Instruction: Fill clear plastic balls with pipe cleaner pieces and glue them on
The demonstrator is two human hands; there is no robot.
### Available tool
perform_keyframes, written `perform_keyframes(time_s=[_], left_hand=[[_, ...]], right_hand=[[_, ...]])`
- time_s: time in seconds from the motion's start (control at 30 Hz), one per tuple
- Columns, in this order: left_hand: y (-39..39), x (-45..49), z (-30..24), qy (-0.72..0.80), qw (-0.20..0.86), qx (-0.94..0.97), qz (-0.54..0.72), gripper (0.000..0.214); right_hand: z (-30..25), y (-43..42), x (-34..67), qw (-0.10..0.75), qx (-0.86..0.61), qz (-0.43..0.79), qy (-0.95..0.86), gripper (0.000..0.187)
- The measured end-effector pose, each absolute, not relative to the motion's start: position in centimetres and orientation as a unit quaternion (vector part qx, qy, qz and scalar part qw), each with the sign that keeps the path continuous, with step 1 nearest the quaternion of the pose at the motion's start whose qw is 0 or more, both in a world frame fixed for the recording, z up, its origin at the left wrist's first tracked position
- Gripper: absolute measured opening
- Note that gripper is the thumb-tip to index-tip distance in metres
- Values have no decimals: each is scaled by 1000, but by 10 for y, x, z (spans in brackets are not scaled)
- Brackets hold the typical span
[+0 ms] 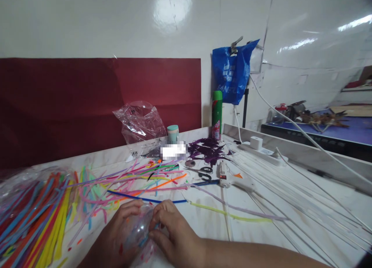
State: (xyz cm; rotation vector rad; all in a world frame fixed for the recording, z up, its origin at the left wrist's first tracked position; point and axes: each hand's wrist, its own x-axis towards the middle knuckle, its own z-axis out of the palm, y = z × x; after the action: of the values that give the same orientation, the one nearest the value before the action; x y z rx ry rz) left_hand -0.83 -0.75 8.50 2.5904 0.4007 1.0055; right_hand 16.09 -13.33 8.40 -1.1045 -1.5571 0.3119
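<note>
Low in the middle of the head view, a clear plastic bag (138,229) with small coloured pieces in it bulges between my two hands. My left hand (119,231) is curled round its left side. On the bag's right side, my right hand (174,229) pinches the plastic between thumb and fingers. Just beyond the hands lies a dark blue pipe cleaner (145,198). A yellow pipe cleaner (232,216) stretches away to the right. Loose pipe cleaners (139,178) in many colours are strewn further back.
Bundled pipe cleaners (37,221) fill the left side. Scissors (205,173), a white glue gun (235,182) and purple scraps (207,149) lie behind. Thin white rods (290,190) and a power strip (266,152) are at right. A green spray can (216,114) stands by the wall.
</note>
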Motion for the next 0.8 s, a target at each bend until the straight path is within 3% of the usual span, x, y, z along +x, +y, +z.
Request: perform_keyframes(time_s=[0.8], left_hand=[[-18,-2,101,120,140,908,377,37]], right_hand=[[84,-134,160,574,-470,132,-658,24]])
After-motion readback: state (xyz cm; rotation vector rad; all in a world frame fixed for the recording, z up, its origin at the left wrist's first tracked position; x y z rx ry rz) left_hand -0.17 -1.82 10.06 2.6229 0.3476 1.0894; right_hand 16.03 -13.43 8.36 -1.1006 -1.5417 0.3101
